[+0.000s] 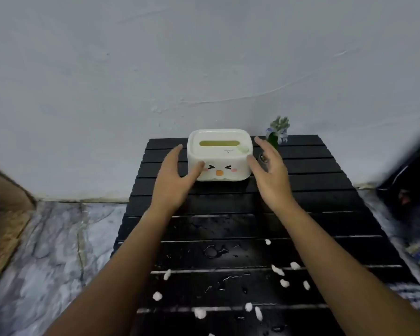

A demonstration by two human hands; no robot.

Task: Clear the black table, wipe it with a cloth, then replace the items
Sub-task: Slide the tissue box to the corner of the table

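Observation:
A white tissue box [219,154] with a cartoon face stands at the far middle of the black slatted table [325,204]. My left hand [177,175] is open at the box's left side, thumb touching its front corner. My right hand [269,170] is open at its right side, thumb near the front right corner. A small vase with a green and blue plant [278,132] stands behind my right hand at the table's far edge. Several white crumbs [279,270] and water drops [214,252] lie on the near slats.
A pale wall rises just behind the table. Marble-patterned floor [54,258] lies to the left, with a brown panel [3,214] at the far left. A dark object [412,190] stands on the right, and a checked cloth [412,294] shows at the table's near right edge.

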